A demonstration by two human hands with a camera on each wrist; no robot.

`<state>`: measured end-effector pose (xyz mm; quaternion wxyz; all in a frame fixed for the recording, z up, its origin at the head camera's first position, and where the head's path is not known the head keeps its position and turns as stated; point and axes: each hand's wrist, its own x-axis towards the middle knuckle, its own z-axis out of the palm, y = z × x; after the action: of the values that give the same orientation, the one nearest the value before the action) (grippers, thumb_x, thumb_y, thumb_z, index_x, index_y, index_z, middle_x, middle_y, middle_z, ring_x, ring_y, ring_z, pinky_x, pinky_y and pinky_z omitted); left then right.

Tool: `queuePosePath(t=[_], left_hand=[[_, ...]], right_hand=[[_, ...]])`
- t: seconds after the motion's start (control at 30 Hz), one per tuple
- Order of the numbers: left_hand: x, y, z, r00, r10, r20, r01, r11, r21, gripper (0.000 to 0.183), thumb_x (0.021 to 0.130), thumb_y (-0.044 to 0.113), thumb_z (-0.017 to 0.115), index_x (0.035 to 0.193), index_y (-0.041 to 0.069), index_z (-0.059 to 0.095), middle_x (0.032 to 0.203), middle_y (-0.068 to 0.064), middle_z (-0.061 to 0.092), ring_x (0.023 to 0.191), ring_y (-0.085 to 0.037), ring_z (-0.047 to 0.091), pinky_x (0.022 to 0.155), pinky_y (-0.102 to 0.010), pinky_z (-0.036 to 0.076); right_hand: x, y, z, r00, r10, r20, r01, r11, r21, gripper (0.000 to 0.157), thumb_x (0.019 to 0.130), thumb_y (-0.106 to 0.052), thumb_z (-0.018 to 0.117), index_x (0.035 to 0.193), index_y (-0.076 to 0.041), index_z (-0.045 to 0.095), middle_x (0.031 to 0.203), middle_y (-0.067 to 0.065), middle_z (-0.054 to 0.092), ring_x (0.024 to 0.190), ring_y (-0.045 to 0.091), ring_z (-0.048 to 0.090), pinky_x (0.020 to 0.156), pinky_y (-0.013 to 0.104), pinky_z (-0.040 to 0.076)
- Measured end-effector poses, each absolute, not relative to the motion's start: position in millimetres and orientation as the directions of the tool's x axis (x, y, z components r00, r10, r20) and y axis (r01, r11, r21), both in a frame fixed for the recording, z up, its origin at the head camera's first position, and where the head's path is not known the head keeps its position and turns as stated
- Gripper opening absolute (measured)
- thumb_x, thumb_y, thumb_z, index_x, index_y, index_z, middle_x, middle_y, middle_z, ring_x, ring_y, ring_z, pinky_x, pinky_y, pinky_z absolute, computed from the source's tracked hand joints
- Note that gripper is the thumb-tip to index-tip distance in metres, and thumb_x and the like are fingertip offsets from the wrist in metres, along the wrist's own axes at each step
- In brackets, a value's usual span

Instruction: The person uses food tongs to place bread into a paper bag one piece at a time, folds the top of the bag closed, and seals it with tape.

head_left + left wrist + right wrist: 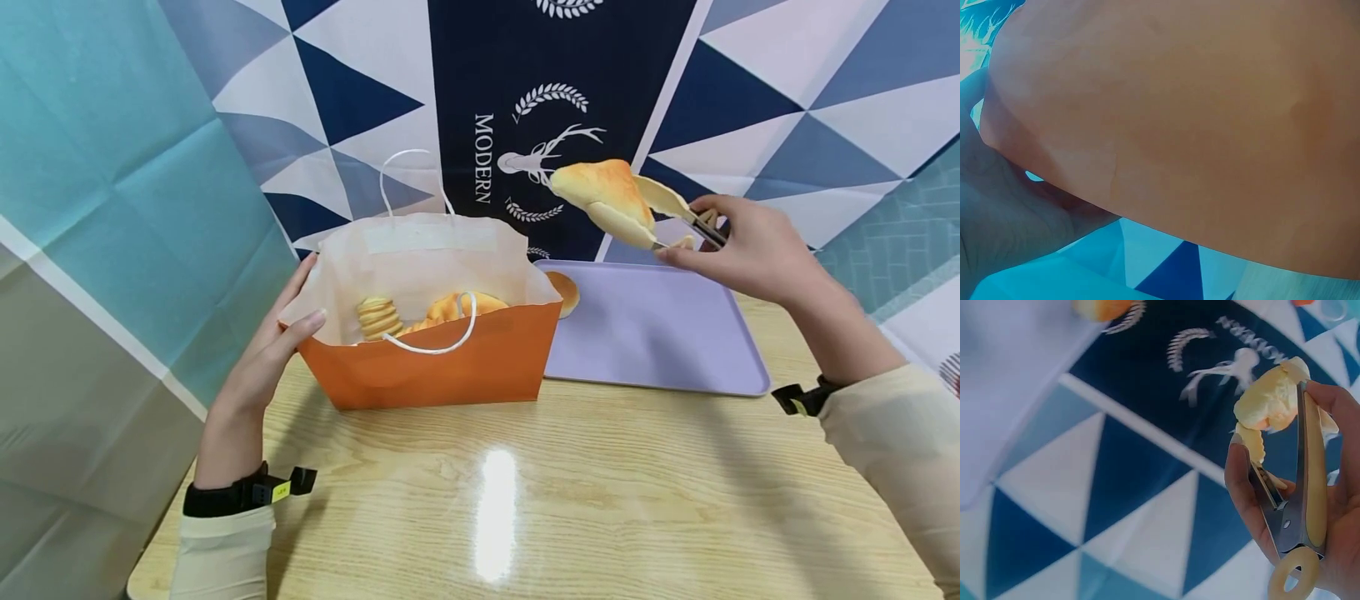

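Note:
An orange paper bag (442, 367) with white rope handles stands with its mouth spread wide. My left hand (258, 362) grips its left side at the rim, thumb over the edge. In the left wrist view the bag's orange side (1172, 125) fills most of the picture. Inside the bag lie a ridged stack-like pastry (378, 318) and golden bread (468, 307), partly hidden by the front wall. My right hand (757, 246) holds cream-and-metal food tongs (1313, 481). Between their tips a golden-topped piece of bread (603, 187) hangs above the tray, to the bag's right.
A lilac tray (660, 333) lies right of the bag, with a round bun (564, 293) at its left end, partly behind the bag. Below is a wooden table (600, 492). A patterned cloth (360, 83) rises close behind.

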<state>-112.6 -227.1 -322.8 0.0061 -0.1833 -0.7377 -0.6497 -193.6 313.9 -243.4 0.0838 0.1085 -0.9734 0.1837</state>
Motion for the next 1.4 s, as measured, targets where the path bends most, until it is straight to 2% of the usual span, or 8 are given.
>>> queuePosePath(t=[0.27, 0.5, 0.67, 1.07, 1.4], left_hand=[[-114, -227, -323, -0.932, 0.261, 0.252, 0.283, 0.09, 0.955, 0.068, 0.1, 0.014, 0.049, 0.158, 0.034, 0.019, 0.165, 0.005, 0.009, 0.146, -0.015, 0.008, 0.112, -0.069, 0.004], [-114, -228, -324, -0.933, 0.254, 0.255, 0.289, 0.11, 0.951, 0.068, 0.1, 0.014, 0.05, 0.158, 0.034, 0.02, 0.165, 0.008, 0.006, 0.146, -0.009, -0.001, 0.112, -0.069, -0.005], [-115, -228, -324, -0.933, 0.255, 0.253, 0.289, 0.117, 0.95, 0.068, 0.1, 0.014, 0.049, 0.158, 0.035, 0.02, 0.165, 0.008, 0.005, 0.146, -0.009, -0.001, 0.111, -0.07, -0.005], [-116, -228, -323, -0.927, 0.267, 0.264, 0.299, 0.098, 0.949, 0.069, 0.1, 0.013, 0.049, 0.158, 0.034, 0.019, 0.165, 0.006, 0.007, 0.146, -0.01, 0.0, 0.112, -0.069, -0.003], [-114, -229, -324, -0.93, 0.257, 0.261, 0.297, 0.112, 0.948, 0.068, 0.101, 0.013, 0.049, 0.158, 0.033, 0.019, 0.165, 0.009, 0.005, 0.146, -0.008, -0.002, 0.111, -0.069, -0.006]], right_hand=[[-165, 270, -215, -0.91, -0.305, 0.281, -0.386, 0.871, -0.304, 0.074, 0.078, -0.05, 0.077, 0.131, -0.003, 0.056, 0.086, 0.011, 0.065, 0.071, 0.024, 0.057, 0.054, 0.038, 0.044], [-149, 235, -200, -0.859, -0.396, 0.325, -0.489, 0.821, -0.295, 0.075, 0.077, -0.051, 0.078, 0.134, -0.007, 0.056, 0.088, 0.007, 0.066, 0.07, 0.017, 0.064, 0.064, 0.043, 0.053], [-146, 218, -195, -0.837, -0.439, 0.327, -0.531, 0.796, -0.291, 0.074, 0.077, -0.05, 0.077, 0.133, -0.006, 0.055, 0.09, 0.006, 0.065, 0.07, 0.015, 0.064, 0.064, 0.042, 0.056], [-151, 185, -195, -0.825, -0.489, 0.283, -0.558, 0.783, -0.274, 0.08, 0.074, -0.057, 0.077, 0.134, -0.007, 0.055, 0.096, 0.004, 0.062, 0.073, 0.017, 0.059, 0.062, 0.037, 0.05], [-158, 170, -203, -0.832, -0.489, 0.264, -0.551, 0.784, -0.285, 0.092, 0.072, -0.059, 0.076, 0.139, -0.002, 0.05, 0.116, 0.009, 0.06, 0.082, 0.018, 0.061, 0.068, 0.039, 0.05]])
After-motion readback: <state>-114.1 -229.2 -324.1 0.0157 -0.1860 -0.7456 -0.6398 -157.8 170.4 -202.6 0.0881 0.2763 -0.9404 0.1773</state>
